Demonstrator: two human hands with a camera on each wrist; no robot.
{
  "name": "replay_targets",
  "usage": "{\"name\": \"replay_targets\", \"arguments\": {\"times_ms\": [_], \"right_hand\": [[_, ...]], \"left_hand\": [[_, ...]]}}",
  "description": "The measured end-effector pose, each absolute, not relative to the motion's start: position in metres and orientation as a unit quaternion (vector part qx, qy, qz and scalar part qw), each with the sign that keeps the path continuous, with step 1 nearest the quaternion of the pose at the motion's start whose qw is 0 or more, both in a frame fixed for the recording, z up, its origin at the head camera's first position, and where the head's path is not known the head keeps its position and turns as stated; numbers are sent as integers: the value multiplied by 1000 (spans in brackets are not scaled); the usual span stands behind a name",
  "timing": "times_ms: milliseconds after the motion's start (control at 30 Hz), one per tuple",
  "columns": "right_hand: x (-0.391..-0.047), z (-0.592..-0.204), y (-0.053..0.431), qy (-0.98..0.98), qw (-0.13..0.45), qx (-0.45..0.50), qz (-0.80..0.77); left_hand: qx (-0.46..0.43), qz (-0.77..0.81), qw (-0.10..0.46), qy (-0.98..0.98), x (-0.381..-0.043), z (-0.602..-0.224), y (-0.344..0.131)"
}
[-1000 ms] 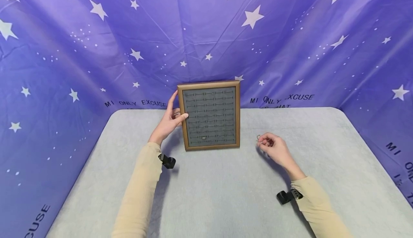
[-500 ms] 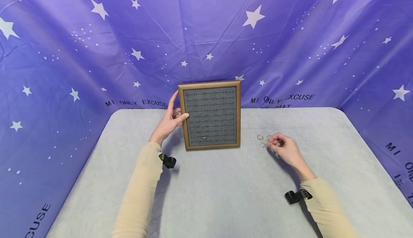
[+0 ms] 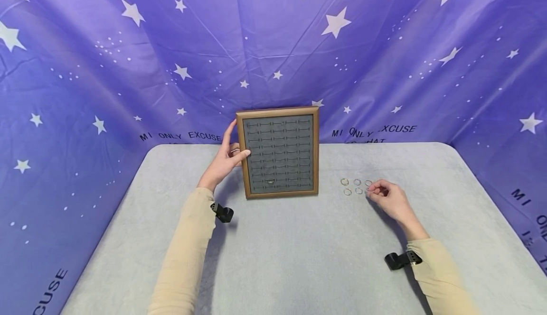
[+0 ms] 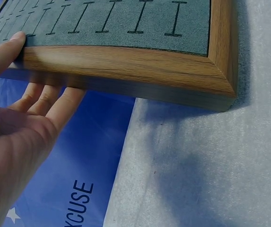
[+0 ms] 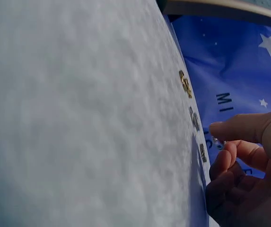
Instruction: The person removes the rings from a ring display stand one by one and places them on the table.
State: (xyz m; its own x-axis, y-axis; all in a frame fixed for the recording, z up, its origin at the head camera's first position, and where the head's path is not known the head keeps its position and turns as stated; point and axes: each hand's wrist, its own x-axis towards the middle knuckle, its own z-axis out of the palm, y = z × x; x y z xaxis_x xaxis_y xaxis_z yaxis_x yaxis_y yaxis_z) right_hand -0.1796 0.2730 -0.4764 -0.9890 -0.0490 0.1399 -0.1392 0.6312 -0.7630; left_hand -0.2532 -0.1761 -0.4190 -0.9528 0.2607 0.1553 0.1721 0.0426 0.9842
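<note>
My left hand (image 3: 223,161) grips the left side of a wooden-framed ring display board (image 3: 279,156), thumb on the front edge and fingers behind. The board stands tilted on the table, its grey padded face lined with rows of slots. One ring (image 3: 269,181) sits in a slot low on the board. To the right, my right hand (image 3: 389,200) pinches a small shiny ring (image 5: 215,141) between thumb and index finger, just above the table. Beside its fingertips several rings lie in two short rows, among them a gold ring (image 3: 344,181) and a silver-looking ring (image 3: 359,190).
The grey table (image 3: 299,258) has rounded far corners. Behind and at both sides hangs a purple cloth (image 3: 273,35) with white stars and lettering. A black wrist camera (image 3: 222,213) is strapped to the left wrist and another black camera (image 3: 402,260) to the right.
My right hand has moved rightwards along the rings, uncovering more of them on the table. My left hand and the board have stayed put.
</note>
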Motion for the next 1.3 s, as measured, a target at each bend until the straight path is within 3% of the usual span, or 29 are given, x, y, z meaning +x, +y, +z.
{"name": "replay_targets", "arguments": {"times_ms": [767,1300], "right_hand": [[-187,-476,283,-921,48,47,384],[-176,-465,255,-870,62,51,486]], "left_hand": [[134,668,49,730,-237,-393,-169],[131,659,41,739,-254,-415,-176]]}}
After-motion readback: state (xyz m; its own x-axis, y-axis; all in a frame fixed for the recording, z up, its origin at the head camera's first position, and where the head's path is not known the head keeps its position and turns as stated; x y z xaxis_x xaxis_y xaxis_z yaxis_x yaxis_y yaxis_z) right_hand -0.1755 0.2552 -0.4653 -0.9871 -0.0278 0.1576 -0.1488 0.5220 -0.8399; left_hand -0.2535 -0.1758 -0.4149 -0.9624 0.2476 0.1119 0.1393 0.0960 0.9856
